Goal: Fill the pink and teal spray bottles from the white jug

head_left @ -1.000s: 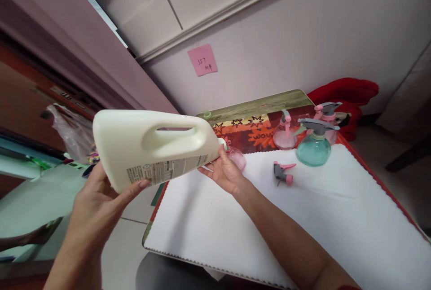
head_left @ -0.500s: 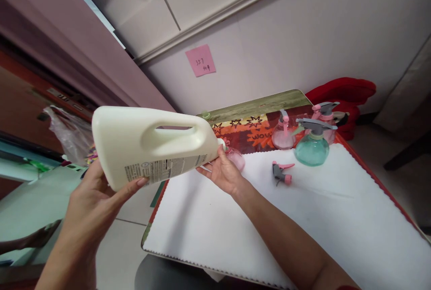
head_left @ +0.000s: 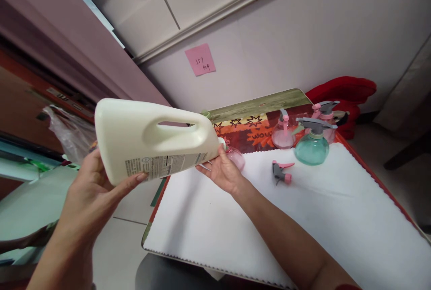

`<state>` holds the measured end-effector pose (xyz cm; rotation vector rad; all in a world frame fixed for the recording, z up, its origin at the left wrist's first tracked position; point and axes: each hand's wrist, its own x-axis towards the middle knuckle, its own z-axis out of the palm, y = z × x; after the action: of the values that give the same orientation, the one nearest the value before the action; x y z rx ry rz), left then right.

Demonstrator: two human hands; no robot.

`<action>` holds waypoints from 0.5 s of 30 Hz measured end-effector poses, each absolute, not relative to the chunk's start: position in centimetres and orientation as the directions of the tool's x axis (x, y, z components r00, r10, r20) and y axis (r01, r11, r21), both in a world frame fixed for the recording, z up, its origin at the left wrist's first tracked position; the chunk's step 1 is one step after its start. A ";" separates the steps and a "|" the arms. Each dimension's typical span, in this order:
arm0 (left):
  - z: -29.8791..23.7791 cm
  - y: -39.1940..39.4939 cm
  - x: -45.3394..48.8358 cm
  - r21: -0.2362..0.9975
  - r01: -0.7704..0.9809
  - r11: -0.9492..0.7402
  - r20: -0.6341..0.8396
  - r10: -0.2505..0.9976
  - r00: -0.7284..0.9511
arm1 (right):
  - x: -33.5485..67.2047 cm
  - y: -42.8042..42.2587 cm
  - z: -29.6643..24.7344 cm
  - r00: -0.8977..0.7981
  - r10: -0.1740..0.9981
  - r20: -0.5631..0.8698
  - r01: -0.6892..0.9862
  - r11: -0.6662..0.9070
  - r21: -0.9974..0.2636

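A large cream-white plastic jug (head_left: 134, 133) with a built-in handle and a printed label is tilted on its side, mouth to the right. My left hand (head_left: 97, 182) grips it near the base, thumb over the label. At the neck, my right hand (head_left: 224, 169) holds it from below with the thumb by the mouth. Just past that hand is a pink clear bottle (head_left: 236, 159), partly hidden, with the jug's mouth at its opening. A grey-and-pink spray head (head_left: 281, 172) with a clear tube lies on the white table cover (head_left: 215, 227).
A green spray bottle (head_left: 312, 150) and a small pink spray bottle (head_left: 283, 137) stand at the table's back right, another pink one (head_left: 330, 134) behind. Beyond them sits a red plush item (head_left: 350, 90). A pink note (head_left: 200, 60) is on the wall; a plastic bag (head_left: 67, 130) hangs left.
The base end of the jug has risen slightly with my left hand, so the jug tips a little more toward its mouth. My right hand stays nearly in place.
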<state>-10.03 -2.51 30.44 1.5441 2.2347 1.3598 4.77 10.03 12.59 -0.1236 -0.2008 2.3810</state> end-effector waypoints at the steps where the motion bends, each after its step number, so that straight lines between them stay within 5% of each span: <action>1: 30.5 -2.4 -10.0 0.704 0.705 0.083 0.380 0.795 -0.473 | 4.8 10.0 12.6 -0.727 0.686 -0.032 -0.672 -0.719 -0.175; 15: 31.7 -1.6 -9.9 0.649 0.755 0.088 0.366 0.835 -0.411 | 4.6 10.2 12.3 -0.722 0.692 -0.009 -0.685 -0.716 -0.136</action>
<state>-9.87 -1.65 31.75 1.6462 2.2424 1.2345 4.60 10.17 12.29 -0.0755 -0.1581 2.3729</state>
